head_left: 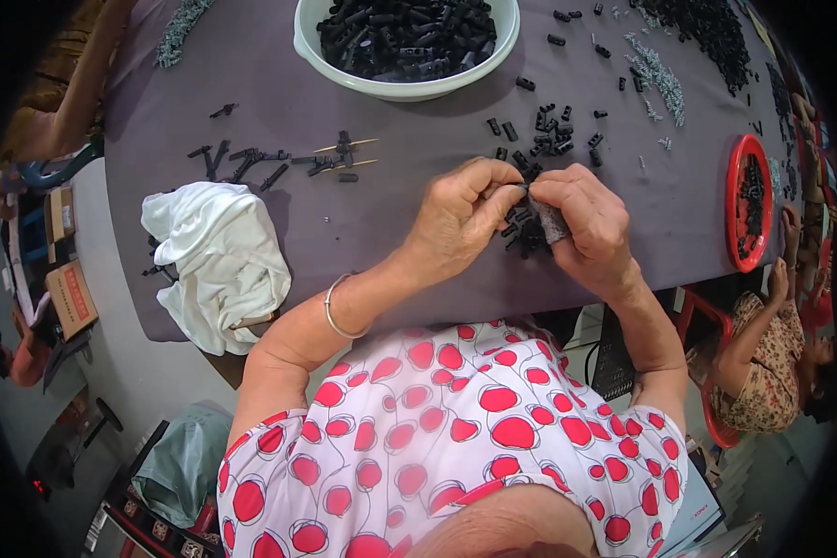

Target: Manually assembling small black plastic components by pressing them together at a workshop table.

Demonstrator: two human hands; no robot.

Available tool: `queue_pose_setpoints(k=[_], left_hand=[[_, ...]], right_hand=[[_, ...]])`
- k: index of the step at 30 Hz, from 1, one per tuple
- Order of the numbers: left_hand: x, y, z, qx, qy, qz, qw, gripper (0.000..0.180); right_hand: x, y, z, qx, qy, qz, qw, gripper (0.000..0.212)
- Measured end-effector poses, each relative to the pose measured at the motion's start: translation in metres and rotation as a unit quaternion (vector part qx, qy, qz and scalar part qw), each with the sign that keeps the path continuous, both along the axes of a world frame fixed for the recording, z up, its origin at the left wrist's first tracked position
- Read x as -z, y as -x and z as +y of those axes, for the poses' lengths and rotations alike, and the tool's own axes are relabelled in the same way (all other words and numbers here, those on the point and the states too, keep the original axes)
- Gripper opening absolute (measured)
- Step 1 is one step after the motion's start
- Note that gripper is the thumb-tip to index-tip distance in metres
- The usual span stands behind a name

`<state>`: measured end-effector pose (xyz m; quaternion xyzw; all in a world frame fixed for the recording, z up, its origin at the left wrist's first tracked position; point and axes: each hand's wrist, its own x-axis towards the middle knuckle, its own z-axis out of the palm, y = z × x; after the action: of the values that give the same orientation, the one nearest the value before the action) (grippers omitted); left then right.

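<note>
the left hand (pixel 465 214) and the right hand (pixel 588 219) meet over the counter (pixel 372 209), thumbs and fingers bent inward, both pinching at a small dark piece (pixel 524 187) (mostly hidden by the fingertips, so its exact shape cannot be told). a crumpled grey scrap (pixel 551 221) sits just under the right hand's curled fingers; whether it is gripped there is unclear. right below the hands lies a loose pile of black parts (pixel 528 232), and more short black cylinders (pixel 553 139) are scattered just beyond them.

past the hands, at the far side, stands a pale tub (pixel 405 90) filled with black pieces. to the left of the hands, on the counter, is a row of longer black pieces (pixel 244 167), with two thin wooden sticks (pixel 355 164) near its right end. nearer the left edge a rumpled white cloth (pixel 219 265) partly covers some dark bits and hangs over the counter's edge. on the right stands a red basin (pixel 765 244) with black pieces in it, and beyond the scattered cylinders lies a strip of small grey pieces (pixel 658 76), beside a large black heap (pixel 713 42).
</note>
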<state>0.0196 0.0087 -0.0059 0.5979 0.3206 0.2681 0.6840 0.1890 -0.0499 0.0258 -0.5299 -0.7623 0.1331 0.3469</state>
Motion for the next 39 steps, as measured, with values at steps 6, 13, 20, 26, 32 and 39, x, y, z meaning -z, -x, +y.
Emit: queue_pose_setpoints(k=[6, 13, 20, 26, 32, 39], left_hand=[[-0.001, 0.000, 0.001, -0.005, 0.013, -0.024, 1.000, 0.011], [0.005, 0.002, 0.005, -0.011, 0.133, -0.097, 0.986, 0.018], [0.002, 0.003, 0.007, 0.006, 0.218, -0.158, 0.963, 0.020], [0.004, 0.002, 0.006, 0.016, 0.236, -0.160, 0.958, 0.019], [0.006, 0.003, 0.005, 0.030, 0.285, -0.163, 0.944, 0.021], [0.010, 0.005, 0.008, 0.066, 0.359, -0.215, 0.906, 0.021]], right_hand=[[-0.005, -0.005, 0.003, -0.021, 0.000, -0.008, 1.000, 0.034], [0.003, 0.010, -0.002, 0.076, -0.029, 0.060, 0.995, 0.039], [0.011, 0.017, -0.015, 0.126, 0.012, 0.200, 0.972, 0.039], [0.009, 0.014, -0.019, 0.146, 0.011, 0.209, 0.967, 0.034], [0.008, 0.019, -0.019, 0.154, 0.015, 0.203, 0.967, 0.030], [0.013, 0.034, -0.021, 0.152, -0.033, 0.149, 0.977, 0.046]])
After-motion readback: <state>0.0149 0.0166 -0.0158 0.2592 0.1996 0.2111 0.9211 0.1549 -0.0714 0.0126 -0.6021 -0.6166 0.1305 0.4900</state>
